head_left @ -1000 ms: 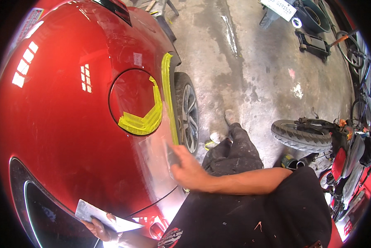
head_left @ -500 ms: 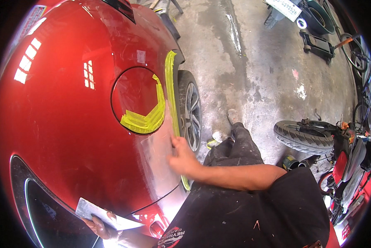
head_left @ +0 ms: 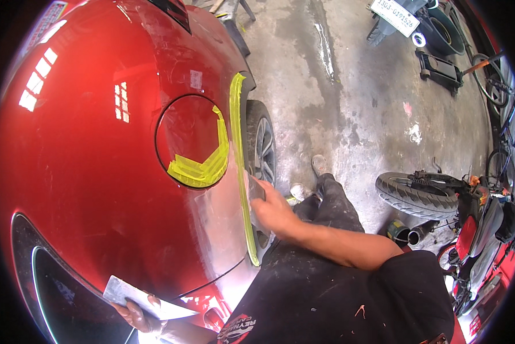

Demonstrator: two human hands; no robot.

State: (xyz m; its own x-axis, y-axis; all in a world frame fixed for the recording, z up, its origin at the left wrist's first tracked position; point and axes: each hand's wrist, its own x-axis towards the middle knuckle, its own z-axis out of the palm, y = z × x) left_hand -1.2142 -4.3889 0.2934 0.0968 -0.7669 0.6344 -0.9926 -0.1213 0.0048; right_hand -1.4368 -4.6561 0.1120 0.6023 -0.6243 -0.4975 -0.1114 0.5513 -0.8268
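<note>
My left hand point(head_left: 136, 316) grips a flat whitish-grey board point(head_left: 148, 299) by its edge, low over the tail light of a red car point(head_left: 108, 189). At the yellow masking tape strip point(head_left: 238, 132) along the wheel arch, my right hand point(head_left: 276, 211) has its fingers closed round a small flat grey piece point(head_left: 256, 189) whose kind I cannot make out. This piece is beside or touching the tape. A dull, pale sanded-looking patch point(head_left: 214, 209) covers the panel left of my right hand. More yellow tape point(head_left: 203, 167) lines part of the round fuel door point(head_left: 186, 129).
The car's rear wheel point(head_left: 263, 143) stands beyond the tape. To my right are a motorcycle tyre point(head_left: 418, 196), a red motorcycle point(head_left: 469, 232) and a floor jack point(head_left: 440, 71). A dark can point(head_left: 398, 230) sits near my right elbow, and my shoe point(head_left: 320, 165) rests on the concrete.
My right hand has shifted right, off the pale patch to the outer side of the tape strip, and the grey piece in it now shows. My left hand and board have barely moved.
</note>
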